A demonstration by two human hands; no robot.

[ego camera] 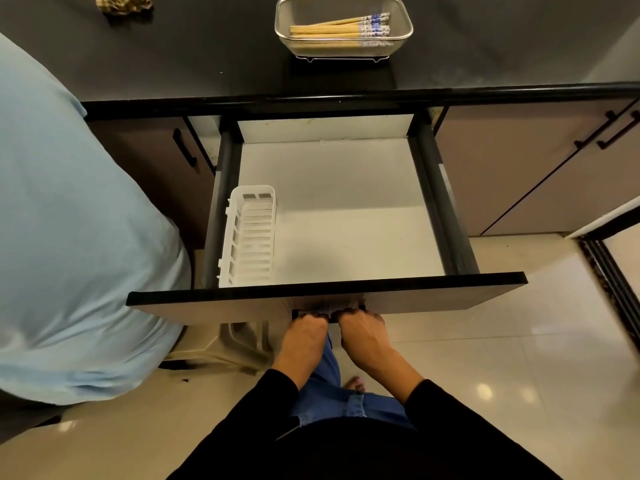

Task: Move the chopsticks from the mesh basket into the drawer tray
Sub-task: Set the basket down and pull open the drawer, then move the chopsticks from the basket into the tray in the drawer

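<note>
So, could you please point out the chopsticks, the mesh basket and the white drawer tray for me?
chopsticks [332,30]: head view, on the bare wooden shafts.
mesh basket [403,20]: head view, on its right mesh wall.
white drawer tray [252,237]: head view, on its slatted floor.

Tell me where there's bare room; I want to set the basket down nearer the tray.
Bare drawer floor lies right of the white tray, up to the right wall. The counter is bare between the cloth and mesh basket. Both hands crowd the handle.
</note>
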